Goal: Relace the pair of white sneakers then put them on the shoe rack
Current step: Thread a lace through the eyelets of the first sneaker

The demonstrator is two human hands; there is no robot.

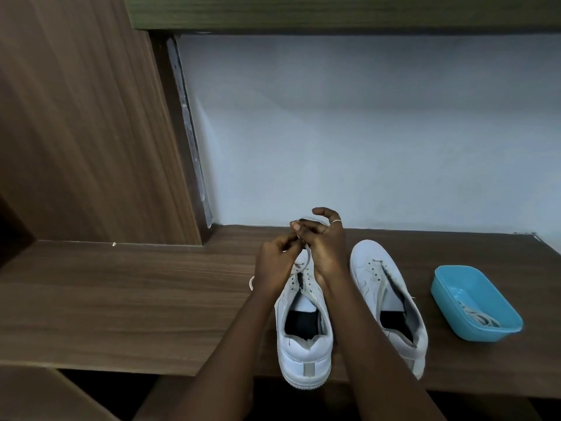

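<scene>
- Grip of left hand (pixel 274 259) and of right hand (pixel 327 246): pinched on the white lace (pixel 310 255) over the toe of the left sneaker (pixel 303 338).
- The right sneaker (pixel 385 287) stands just beside it on the worktop (pixel 121 299); blue tub (pixel 476 334) further right.

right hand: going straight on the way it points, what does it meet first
Likely the pale wall behind the shelf; the right hand, pinching the lace, points toward it with nothing seen between, though depth is unclear.
</scene>
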